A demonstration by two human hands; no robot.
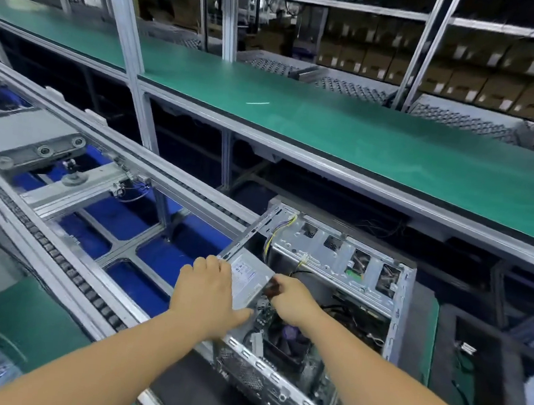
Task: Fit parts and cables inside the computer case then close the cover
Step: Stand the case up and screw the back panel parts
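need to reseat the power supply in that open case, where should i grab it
Grip the power supply by its two long side edges from above: its broad labelled face lies upward and exposed. The left hand already rests flat on it; the right hand pinches something dark alongside.

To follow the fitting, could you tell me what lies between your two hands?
In the head view, the labelled power supply lies between the left hand and right hand.

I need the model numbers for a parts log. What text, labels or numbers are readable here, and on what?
None can be read.
Power supply label: printed lines, too small and blurred.
Cardboard boxes on the back shelves: white stickers, too blurred.
Computer case: no markings legible.
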